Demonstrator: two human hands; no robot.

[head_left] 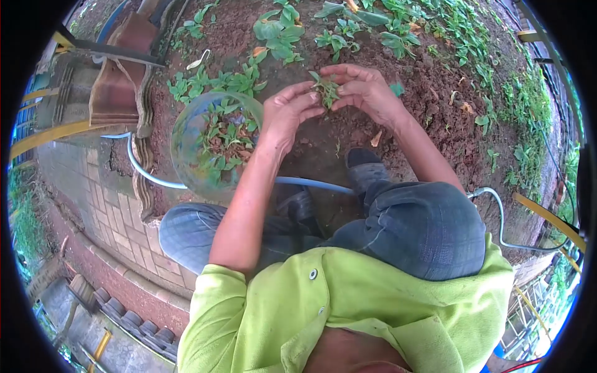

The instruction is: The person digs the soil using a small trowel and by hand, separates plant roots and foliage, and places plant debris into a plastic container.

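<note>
Between my two hands, above the brown soil, is a small green leafy plant (326, 91). My left hand (290, 113) has its fingers curled against the plant's left side. From the right, my right hand (365, 92) pinches the plant with thumb and fingers. Left of my left forearm stands a round transparent container (180, 149) with green and reddish-brown plants inside. Low leafy plants (277, 32) grow in the soil beyond my hands.
A light blue hose (311, 183) crosses the ground between my legs and the container. Curved roof tiles (118, 93) stand at the left, beside brick paving (106, 205). Dense green plants (525, 118) cover the right side. My shoe (364, 163) rests on the soil.
</note>
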